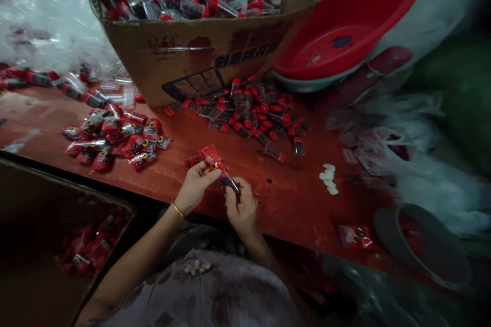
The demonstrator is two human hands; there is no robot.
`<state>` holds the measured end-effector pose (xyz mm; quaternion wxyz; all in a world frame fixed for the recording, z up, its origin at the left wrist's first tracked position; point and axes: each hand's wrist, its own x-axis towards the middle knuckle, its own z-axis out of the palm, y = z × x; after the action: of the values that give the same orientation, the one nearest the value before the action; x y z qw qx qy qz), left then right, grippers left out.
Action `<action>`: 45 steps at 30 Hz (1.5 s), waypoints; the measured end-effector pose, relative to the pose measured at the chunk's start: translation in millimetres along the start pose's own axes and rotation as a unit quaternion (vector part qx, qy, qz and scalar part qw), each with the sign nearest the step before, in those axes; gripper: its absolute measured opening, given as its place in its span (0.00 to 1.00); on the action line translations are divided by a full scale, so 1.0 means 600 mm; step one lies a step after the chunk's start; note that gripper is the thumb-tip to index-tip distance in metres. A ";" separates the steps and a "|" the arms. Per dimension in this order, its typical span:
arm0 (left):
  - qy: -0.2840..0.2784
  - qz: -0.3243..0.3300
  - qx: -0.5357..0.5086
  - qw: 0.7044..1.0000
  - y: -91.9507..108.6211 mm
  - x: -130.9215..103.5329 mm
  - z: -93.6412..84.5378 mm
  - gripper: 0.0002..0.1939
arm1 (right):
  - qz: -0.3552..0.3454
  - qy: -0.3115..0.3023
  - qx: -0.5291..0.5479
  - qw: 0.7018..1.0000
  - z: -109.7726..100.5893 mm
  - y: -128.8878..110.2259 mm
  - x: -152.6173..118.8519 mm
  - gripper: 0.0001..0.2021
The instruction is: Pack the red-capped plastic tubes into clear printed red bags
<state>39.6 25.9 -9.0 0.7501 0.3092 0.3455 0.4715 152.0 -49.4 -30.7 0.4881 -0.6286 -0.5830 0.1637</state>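
Near the front edge of the reddish table [295,204], my left hand [195,186] pinches a small red printed packet [211,156]. My right hand [241,209] closes its fingers on a small clear tube with dark contents [229,182], whose upper end meets the packet. Whether the tube is inside the packet I cannot tell. Beside my left fingertips lies another red packet [192,162], partly hidden. Filled red packets [115,135] form a heap to the left. Beyond my hands, red-capped tubes with dark contents [257,112] lie in a loose pile.
A cardboard box [184,56] full of red-capped tubes stands at the back. Right of it leans a red basin [326,30]. White pieces [329,179], a single packet [355,237] and a grey container [422,245] are on the right. Below left, an open carton holds packets [94,245].
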 end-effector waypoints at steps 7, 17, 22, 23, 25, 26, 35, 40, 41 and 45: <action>-0.026 -0.009 0.076 0.997 -0.007 -0.006 0.003 0.12 | 0.142 -0.031 0.207 0.967 0.013 -0.026 0.007 0.08; 0.028 -0.020 0.047 0.998 0.006 -0.010 0.040 0.13 | 0.157 -0.009 0.215 0.964 0.023 -0.008 -0.001 0.10; -0.013 -0.043 0.112 0.993 -0.007 -0.012 0.049 0.09 | 0.198 0.010 0.310 0.930 0.038 -0.007 -0.012 0.12; -0.014 -0.039 0.125 0.991 -0.008 -0.012 0.050 0.09 | 0.208 0.011 0.335 0.919 0.041 -0.006 -0.014 0.13; -0.012 -0.027 0.143 0.989 -0.010 -0.014 0.049 0.10 | 0.223 0.013 0.381 0.897 0.043 -0.001 -0.014 0.12; -0.013 -0.029 0.151 0.988 -0.011 -0.015 0.048 0.11 | 0.230 0.011 0.397 0.888 0.043 0.002 -0.014 0.12; 0.032 -0.022 0.124 0.992 -0.014 -0.007 0.048 0.14 | 0.219 -0.017 0.342 0.914 0.034 0.017 -0.010 0.13; 0.006 -0.006 0.156 0.988 -0.022 -0.003 0.050 0.07 | 0.216 0.017 0.295 0.931 0.040 0.015 -0.020 0.13; 0.002 -0.007 0.166 0.986 -0.024 -0.005 0.049 0.07 | 0.223 0.015 0.303 0.927 0.038 0.013 -0.019 0.13; 0.000 -0.053 0.157 0.986 -0.022 -0.014 0.038 0.12 | 0.257 -0.053 0.382 0.886 0.022 0.009 -0.004 0.12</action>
<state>62.0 10.4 -4.7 0.7164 0.4046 0.4310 0.3704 144.1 -45.1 -41.9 0.5997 -0.5118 -0.3179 0.5266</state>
